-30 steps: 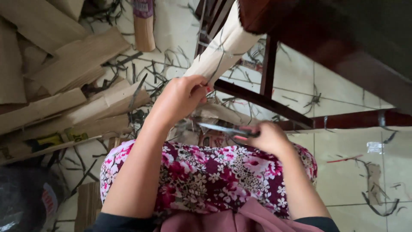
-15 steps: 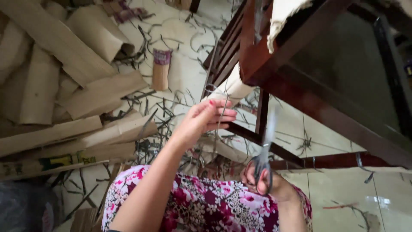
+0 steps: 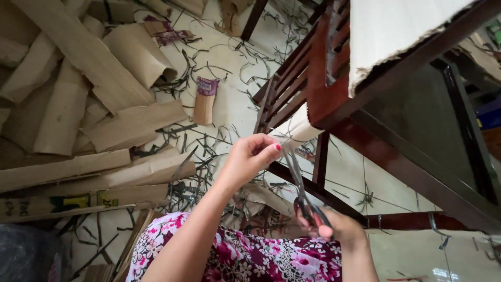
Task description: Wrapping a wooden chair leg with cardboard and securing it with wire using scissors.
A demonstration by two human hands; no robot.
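Note:
My left hand (image 3: 250, 156) pinches the lower end of a long cream paper sheet (image 3: 295, 128) that hangs down under the dark red wooden table (image 3: 376, 130). My right hand (image 3: 336, 227) grips grey metal scissors (image 3: 301, 190), handles in my fingers, blades pointing up toward the spot my left hand pinches. The blade tips lie just right of my left fingertips. Below both arms lies my lap in a red and white floral cloth (image 3: 250, 256).
A heap of brown cardboard and paper sheets and rolls (image 3: 78, 115) covers the tiled floor at left. Thin dark cut strips (image 3: 203, 141) litter the tiles. A small brown paper bag (image 3: 205, 102) lies on the floor. Table legs and rails (image 3: 318, 162) stand close ahead.
The view tilted upward. My left hand went from loose fingers to a pinch on the sheet's end. The scissors tilted left, their blades now reaching toward my left fingertips.

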